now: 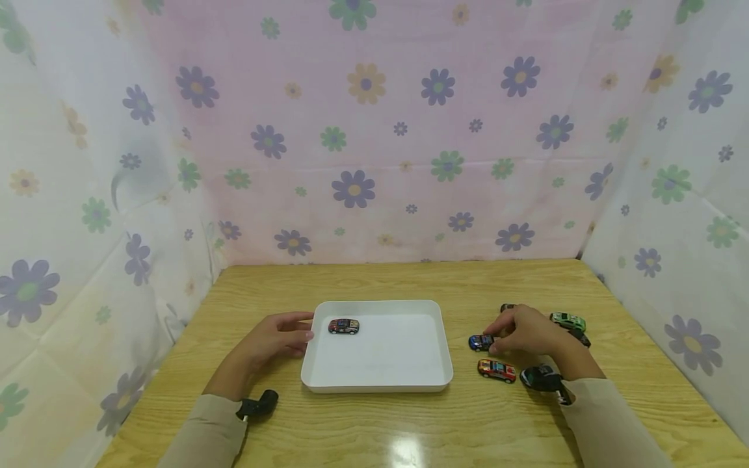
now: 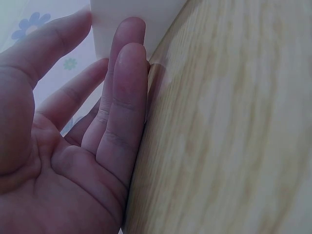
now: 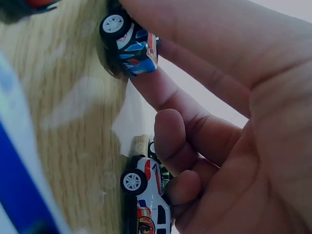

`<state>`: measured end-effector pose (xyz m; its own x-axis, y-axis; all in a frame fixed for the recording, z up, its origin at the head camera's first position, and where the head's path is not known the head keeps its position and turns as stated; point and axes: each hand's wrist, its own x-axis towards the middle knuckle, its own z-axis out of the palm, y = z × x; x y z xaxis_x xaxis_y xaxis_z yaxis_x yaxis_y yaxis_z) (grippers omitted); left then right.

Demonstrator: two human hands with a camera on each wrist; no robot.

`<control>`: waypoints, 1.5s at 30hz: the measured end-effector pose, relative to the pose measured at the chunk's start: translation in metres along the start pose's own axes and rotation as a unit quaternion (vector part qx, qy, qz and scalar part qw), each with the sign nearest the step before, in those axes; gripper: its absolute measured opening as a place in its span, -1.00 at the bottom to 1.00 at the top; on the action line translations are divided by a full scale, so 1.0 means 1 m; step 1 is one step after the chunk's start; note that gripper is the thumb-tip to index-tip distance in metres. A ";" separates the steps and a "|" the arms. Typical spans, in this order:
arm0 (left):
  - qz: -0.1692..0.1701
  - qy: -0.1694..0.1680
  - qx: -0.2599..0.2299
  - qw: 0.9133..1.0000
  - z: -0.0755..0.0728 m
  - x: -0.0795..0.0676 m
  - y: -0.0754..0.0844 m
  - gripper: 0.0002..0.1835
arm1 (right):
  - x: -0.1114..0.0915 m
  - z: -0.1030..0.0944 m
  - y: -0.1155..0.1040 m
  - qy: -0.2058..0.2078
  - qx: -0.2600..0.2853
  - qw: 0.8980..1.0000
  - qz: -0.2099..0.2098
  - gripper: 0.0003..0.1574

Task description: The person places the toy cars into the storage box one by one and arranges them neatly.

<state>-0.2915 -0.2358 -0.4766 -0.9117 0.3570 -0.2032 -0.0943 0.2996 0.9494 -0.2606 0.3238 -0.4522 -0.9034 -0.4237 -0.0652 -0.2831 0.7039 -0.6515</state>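
My right hand (image 1: 526,335) pinches a small blue toy car (image 1: 481,342) between thumb and fingers, right of the white tray (image 1: 377,388). In the right wrist view the blue toy car (image 3: 141,53) is low over or on the wood; which one cannot be told. A white toy car (image 3: 155,195) lies below the curled fingers there. At the tray's left wall, my left hand (image 1: 275,338) touches the rim, its fingers loosely extended. The left wrist view has these fingers (image 2: 127,97) against the tray wall (image 2: 131,9). A dark red toy car (image 1: 343,326) sits inside the tray, toward the back left.
A red and yellow toy car (image 1: 497,370) lies in front of my right hand. Beyond that hand are a green toy car (image 1: 567,321), a dark one (image 1: 579,337) and another partly hidden one (image 1: 508,307). Flowered cloth (image 1: 374,162) surrounds the wooden table (image 1: 374,279).
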 end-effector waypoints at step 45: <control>0.004 0.002 0.002 1.000 0.000 0.002 -0.001 -0.26 | 0.020 -0.005 -0.047 0.048 -0.025 0.995 -0.089 -0.69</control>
<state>-0.2928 -0.2353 -0.4779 -0.9137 0.3565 -0.1949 -0.0858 0.2996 0.9502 -0.2670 0.2848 -0.4190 -0.8634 -0.4898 0.1215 -0.4547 0.6506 -0.6083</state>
